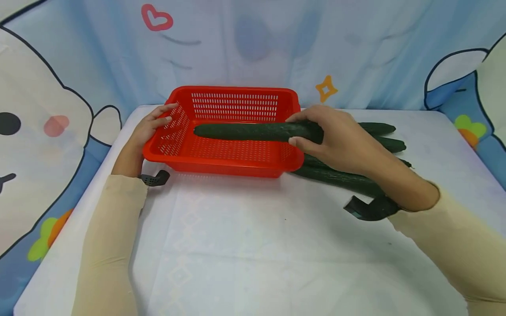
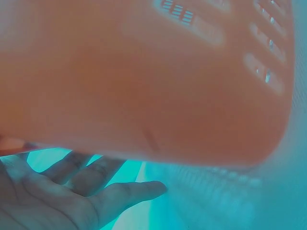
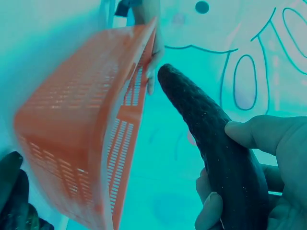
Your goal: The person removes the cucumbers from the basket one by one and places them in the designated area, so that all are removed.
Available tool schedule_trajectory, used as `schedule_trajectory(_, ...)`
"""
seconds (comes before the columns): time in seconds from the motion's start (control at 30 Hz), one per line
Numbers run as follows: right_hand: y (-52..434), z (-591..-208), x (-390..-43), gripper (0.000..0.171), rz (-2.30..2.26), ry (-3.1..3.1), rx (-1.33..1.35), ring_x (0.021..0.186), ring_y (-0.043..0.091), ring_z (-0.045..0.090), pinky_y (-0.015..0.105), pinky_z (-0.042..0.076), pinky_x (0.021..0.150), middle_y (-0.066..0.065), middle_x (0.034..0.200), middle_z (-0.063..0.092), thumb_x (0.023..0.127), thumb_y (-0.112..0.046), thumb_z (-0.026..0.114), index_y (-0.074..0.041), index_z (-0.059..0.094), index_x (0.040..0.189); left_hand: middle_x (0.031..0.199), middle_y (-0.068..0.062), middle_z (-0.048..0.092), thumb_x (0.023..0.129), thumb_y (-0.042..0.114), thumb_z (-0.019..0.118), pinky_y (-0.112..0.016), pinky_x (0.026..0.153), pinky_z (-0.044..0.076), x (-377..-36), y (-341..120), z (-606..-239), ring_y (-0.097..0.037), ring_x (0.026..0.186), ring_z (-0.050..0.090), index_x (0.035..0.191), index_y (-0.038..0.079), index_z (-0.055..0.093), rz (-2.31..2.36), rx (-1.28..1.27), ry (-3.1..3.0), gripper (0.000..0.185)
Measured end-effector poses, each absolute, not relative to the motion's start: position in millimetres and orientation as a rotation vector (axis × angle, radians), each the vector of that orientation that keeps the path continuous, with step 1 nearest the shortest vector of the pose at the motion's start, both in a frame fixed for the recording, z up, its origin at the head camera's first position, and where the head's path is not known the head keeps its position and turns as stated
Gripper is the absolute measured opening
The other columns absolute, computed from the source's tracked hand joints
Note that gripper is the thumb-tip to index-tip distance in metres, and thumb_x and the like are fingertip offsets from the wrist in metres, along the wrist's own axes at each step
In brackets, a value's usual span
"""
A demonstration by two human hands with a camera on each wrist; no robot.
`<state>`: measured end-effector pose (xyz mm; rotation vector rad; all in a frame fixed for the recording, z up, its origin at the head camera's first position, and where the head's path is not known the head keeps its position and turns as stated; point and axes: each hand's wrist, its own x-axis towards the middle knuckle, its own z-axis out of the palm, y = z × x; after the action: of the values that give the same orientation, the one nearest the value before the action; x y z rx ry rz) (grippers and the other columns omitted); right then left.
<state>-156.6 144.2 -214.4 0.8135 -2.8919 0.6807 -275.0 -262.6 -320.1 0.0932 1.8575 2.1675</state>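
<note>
My right hand (image 1: 344, 140) grips a long dark green cucumber (image 1: 245, 131) near its right end, thumb on the near side and fingers on the far side. The cucumber lies level above a red perforated plastic basket (image 1: 221, 166), its free end pointing left. In the right wrist view the thumb presses along the bumpy cucumber (image 3: 211, 124). At the basket's left end, my left hand (image 1: 144, 129) holds the rim, fingertips reaching over it. The left wrist view shows the palm (image 2: 48, 201) against the basket wall (image 2: 144, 96), which hides some fingertips.
Several more cucumbers (image 1: 344, 177) lie on the white tabletop (image 1: 253, 245) right of the basket, partly hidden under my right hand. A blue cartoon-printed curtain (image 1: 253, 57) stands behind the table. A dark strap piece (image 1: 373, 208) sits at my right wrist.
</note>
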Motion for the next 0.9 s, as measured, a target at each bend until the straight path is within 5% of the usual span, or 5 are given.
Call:
schedule_trajectory(0.2, 169.3, -220.5, -123.8, 0.039, 0.557, -2.828, 0.786, 0.082, 0.011, 0.050, 0.029, 0.044, 0.064, -0.004, 0.107, 0.059, 0.083, -0.031, 0.067, -0.022, 0.057, 0.120, 0.136, -0.009, 0.033, 0.098, 0.013, 0.040, -0.027, 0.075, 0.056, -271.1, -260.5, -317.7, -0.024, 0.108, 0.048, 0.140, 0.020, 0.037, 2.189, 0.143, 1.831, 0.043)
schedule_trajectory(0.43, 192.9, -231.5, -97.1, 0.039, 0.545, -2.865, 0.758, 0.100, 0.011, 0.052, 0.039, 0.048, 0.082, -0.005, 0.114, 0.059, 0.080, -0.029, 0.071, -0.024, 0.059, 0.117, 0.135, -0.009, 0.034, 0.097, 0.011, 0.042, -0.028, 0.075, 0.056, -268.9, -263.4, -315.9, -0.022, 0.104, 0.052, 0.140, 0.018, 0.036, 2.242, 0.137, 1.747, 0.044)
schedule_trajectory(0.9, 232.0, -272.7, -74.3, 0.042, 0.514, -3.035, 0.642, 0.105, 0.024, 0.057, 0.052, 0.049, 0.082, 0.003, 0.115, 0.060, 0.081, -0.037, 0.069, -0.023, 0.058, 0.119, 0.134, -0.008, 0.036, 0.097, 0.010, 0.042, -0.029, 0.075, 0.056, -267.4, -261.6, -315.1, -0.020, 0.100, 0.055, 0.139, 0.020, 0.039, 2.272, 0.153, 1.670, 0.043)
